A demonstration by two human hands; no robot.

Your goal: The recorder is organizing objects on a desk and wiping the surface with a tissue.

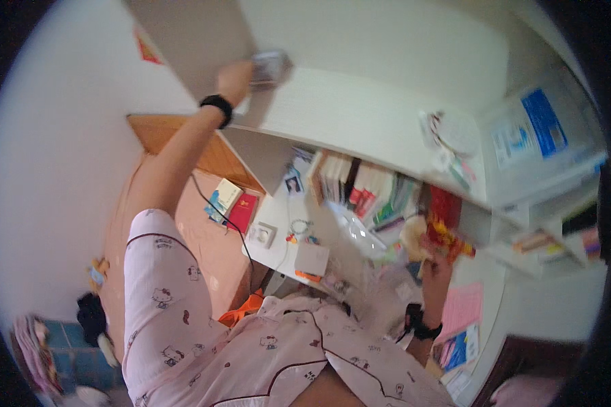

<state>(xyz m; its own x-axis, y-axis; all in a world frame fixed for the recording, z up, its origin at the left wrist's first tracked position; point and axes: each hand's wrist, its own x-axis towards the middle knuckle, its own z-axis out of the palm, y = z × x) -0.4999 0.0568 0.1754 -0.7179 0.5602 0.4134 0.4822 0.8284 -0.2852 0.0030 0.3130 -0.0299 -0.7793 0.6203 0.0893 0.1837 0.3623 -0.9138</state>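
My left arm stretches up to the high white shelf [380, 102], a black band round its wrist. There my left hand [235, 80] is closed at the side of a small greyish box [270, 68], blurred by motion, seemingly gripping it. Lower down at the right, over the desk, my right hand [436, 263] is closed on a red and yellow object [448, 239] whose kind I cannot make out. A pale tan rounded thing [412, 236] shows beside those fingers. Another black band circles the right wrist.
A clear plastic storage box [523, 149] stands on the shelf's right end, near small trinkets [448, 142]. Below, a row of books [360, 183] lines the white desk [278, 254]. A red booklet [242, 211] lies on the bed [207, 264], with a dark cable crossing nearby.
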